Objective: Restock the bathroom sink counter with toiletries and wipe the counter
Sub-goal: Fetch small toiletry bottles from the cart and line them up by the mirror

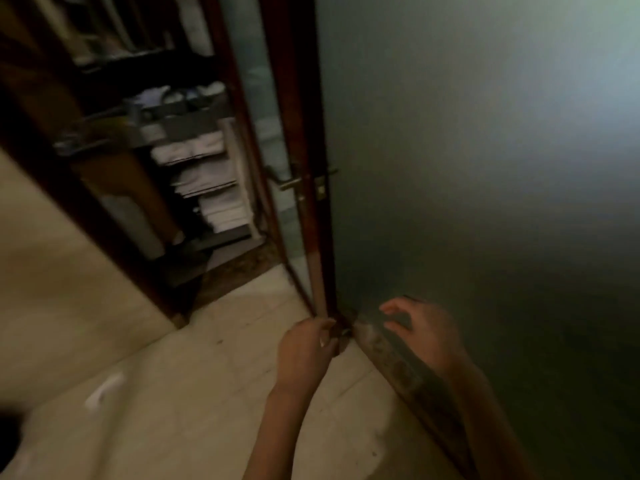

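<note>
Down at the foot of the frosted glass door (pixel 467 168), both hands are at work low over the pale floor (pixel 173 393). The left hand (pixel 306 344) has its fingers curled in against the thumb at the base of the door's wooden edge (pixel 313 237), pinching a small dark fitting (pixel 343 336) that is possibly a stop or floor bolt; the picture is too dim to settle which. The right hand (pixel 420 327) lies against the glass just above the bottom rail (pixel 398 365), fingers apart and relaxed, steadying the panel and holding nothing.

Through the doorway stands a service cart (pixel 239 174) with 3 shelves of folded white towels (pixel 211 188). On its upper tray sits a cluster of small supplies (pixel 173 98), blurred, and this is the likeliest place for the toiletries. The sink counter is not in view. A small white scrap (pixel 102 391) lies on the floor well apart from the hands, and the door handle (pixel 294 183) is untouched.

I judge this to be a preparatory step: fixing the door so it stands ajar while goods pass between cart and bathroom. None of the restocking or wiping shows as done. The next move calls for the left hand to seat or release the fitting fully, the right to test that the panel stays put, then rising and reaching to the cart's upper tray for the toiletries.
</note>
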Demonstrator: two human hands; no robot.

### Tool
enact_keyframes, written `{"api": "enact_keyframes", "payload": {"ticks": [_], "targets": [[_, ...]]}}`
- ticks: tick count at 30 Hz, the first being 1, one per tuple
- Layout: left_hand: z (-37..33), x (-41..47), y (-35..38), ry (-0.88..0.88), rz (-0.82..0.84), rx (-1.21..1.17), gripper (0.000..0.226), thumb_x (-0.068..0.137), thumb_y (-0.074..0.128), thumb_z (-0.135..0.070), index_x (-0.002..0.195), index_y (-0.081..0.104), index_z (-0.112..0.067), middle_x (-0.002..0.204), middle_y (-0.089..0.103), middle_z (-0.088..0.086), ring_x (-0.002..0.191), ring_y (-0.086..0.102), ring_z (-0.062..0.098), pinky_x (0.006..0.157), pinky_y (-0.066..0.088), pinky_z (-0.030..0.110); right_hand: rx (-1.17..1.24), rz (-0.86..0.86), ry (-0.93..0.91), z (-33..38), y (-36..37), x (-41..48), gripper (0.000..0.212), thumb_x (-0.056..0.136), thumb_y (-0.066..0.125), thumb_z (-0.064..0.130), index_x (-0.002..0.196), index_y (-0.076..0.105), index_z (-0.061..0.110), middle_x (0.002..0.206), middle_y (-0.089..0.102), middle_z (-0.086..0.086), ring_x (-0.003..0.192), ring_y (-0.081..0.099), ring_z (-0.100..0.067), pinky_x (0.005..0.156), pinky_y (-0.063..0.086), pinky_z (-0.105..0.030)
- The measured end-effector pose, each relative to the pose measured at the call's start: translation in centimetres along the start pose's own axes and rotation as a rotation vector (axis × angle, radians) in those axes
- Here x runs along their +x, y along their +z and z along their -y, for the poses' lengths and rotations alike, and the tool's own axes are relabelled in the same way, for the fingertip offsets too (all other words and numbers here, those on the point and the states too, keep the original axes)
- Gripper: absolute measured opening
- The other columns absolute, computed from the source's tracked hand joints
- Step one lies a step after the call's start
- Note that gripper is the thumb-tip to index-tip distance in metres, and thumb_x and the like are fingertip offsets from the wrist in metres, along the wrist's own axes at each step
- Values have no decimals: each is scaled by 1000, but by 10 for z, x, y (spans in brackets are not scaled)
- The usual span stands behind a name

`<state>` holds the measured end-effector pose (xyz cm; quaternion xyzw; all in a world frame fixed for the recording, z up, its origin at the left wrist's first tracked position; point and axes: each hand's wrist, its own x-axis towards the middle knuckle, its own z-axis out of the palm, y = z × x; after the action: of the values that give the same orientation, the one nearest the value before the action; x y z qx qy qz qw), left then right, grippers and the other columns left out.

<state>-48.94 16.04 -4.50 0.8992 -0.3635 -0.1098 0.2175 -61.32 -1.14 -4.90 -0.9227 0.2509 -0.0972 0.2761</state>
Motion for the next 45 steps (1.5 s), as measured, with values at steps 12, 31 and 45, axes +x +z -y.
{"api": "enact_keyframes", "payload": {"ticks": [12, 31, 45], "targets": [[59, -114, -28, -598, -292, 14, 37, 91, 61, -28, 127, 56, -34, 124, 60, -17, 113, 55, 4, 90, 41, 19, 74, 276, -524, 96, 73, 29, 24, 83, 72, 21, 105, 67, 27, 104, 64, 16, 98, 58, -2, 84, 48, -23], [101, -94, -63, -598, -355, 39, 38, 93, 59, -31, 129, 53, -37, 125, 58, -19, 113, 53, 1, 89, 40, 16, 67, 252, -620, 150, 103, 72, 19, 87, 66, 30, 106, 65, 32, 102, 62, 21, 95, 57, 3, 82, 51, -22], [203, -67, -113, -491, -342, 33, 37, 93, 59, -32, 129, 53, -37, 126, 58, -19, 113, 53, 0, 90, 42, 16, 62, 192, -563, 223, 162, 108, 16, 87, 66, 29, 103, 67, 29, 99, 63, 20, 92, 56, 4, 78, 47, -17]]}}
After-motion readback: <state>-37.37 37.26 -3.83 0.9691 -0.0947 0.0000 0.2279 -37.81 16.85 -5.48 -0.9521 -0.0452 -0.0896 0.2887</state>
